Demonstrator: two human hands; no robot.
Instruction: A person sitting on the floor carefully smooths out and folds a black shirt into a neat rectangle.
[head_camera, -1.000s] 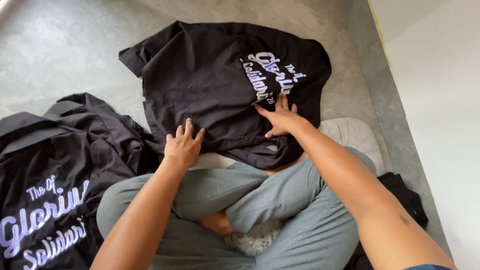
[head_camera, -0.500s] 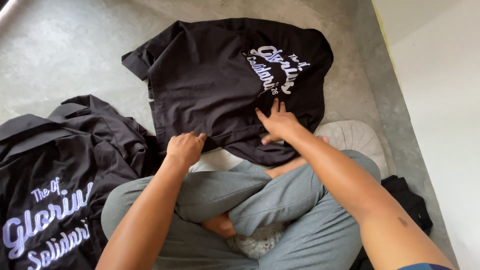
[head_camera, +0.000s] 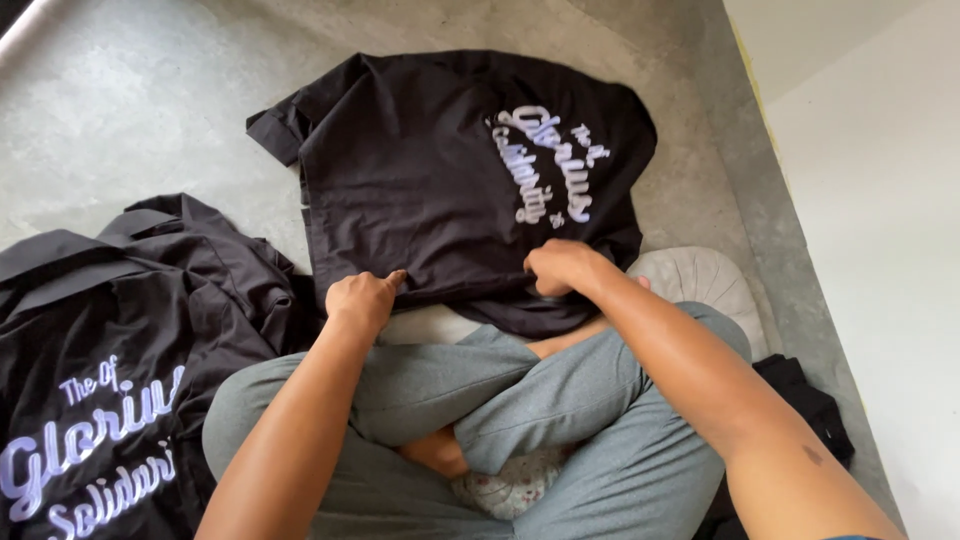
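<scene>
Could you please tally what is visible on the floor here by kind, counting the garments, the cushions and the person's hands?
Black printed shirts: 2, one gripped at its near edge, one heaped at the left
Other dark cloth, kind unclear: 1
Pale cushions: 1
Hands: 2, left hand, right hand
Total: 6

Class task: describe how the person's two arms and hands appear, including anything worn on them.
Both forearms are bare, with no sleeves, gloves, watch or rings visible. The left hand and right hand are uncovered. The right forearm carries one small dark mark.
</scene>
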